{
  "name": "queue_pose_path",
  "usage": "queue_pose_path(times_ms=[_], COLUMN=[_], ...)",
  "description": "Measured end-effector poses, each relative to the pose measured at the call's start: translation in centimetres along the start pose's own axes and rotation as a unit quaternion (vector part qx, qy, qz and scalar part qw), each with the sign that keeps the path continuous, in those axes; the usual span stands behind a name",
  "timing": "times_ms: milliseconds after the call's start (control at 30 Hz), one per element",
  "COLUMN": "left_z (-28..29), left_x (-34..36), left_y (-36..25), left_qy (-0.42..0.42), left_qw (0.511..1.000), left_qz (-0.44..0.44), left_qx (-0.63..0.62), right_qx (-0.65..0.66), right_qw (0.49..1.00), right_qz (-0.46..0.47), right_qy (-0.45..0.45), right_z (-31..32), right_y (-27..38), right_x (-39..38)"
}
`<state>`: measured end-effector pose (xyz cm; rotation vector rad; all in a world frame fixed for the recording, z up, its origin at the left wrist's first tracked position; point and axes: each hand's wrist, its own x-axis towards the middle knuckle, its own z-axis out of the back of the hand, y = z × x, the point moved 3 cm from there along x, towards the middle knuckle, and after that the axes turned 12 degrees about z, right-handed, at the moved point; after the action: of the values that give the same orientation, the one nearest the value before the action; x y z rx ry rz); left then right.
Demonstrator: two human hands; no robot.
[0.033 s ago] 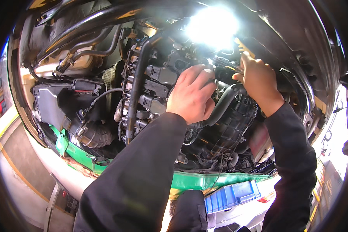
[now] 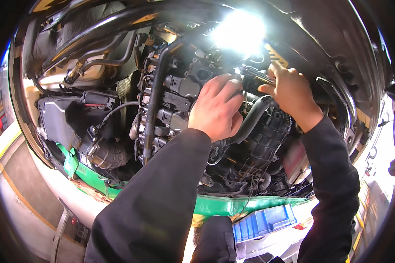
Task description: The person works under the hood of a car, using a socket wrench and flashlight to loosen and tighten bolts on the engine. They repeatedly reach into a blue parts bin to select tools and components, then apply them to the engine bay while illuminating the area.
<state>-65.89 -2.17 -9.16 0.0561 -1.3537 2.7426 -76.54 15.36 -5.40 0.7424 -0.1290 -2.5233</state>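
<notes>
Both my hands reach into a car's engine bay, over the engine (image 2: 180,85). My left hand (image 2: 217,105) lies at its middle, back of the hand up, fingers curled downward. What its fingertips grip, if anything, is hidden beneath them. Just right of it, my right hand (image 2: 292,87) is closed round a slim metal hand tool (image 2: 260,74). The tool's far end points left, toward the spot above my left fingers; glare hides its tip. Under my hands, a thick black hose (image 2: 254,116) curves down past the left hand.
A glaring work lamp (image 2: 239,31) shines above my hands, beside a yellow slotted piece (image 2: 276,56). A black pipe (image 2: 152,105) crosses the engine, right of the black air box (image 2: 59,118). Green fender cover (image 2: 232,204) lines the front edge; a blue plastic bin (image 2: 265,222) sits below.
My right hand and the tool have tilted slightly, and more of the yellow piece shows. My left hand stays at the same spot.
</notes>
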Motion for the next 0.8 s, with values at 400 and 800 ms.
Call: queue_pose_path(times_ms=[400,800], left_z=[0.0,-0.2], left_x=[0.1,-0.2], left_y=[-0.2,0.1], left_qy=[0.003,0.013], left_qw=[1.000,0.998], left_qz=[-0.008,-0.015], left_qx=[0.006,0.051], right_qx=[-0.131,-0.015], right_qw=[0.991,0.998], right_qz=[-0.003,0.046], right_qy=[-0.036,0.038], right_z=[0.4,1.1], right_y=[0.5,-0.8], right_x=[0.9,0.4])
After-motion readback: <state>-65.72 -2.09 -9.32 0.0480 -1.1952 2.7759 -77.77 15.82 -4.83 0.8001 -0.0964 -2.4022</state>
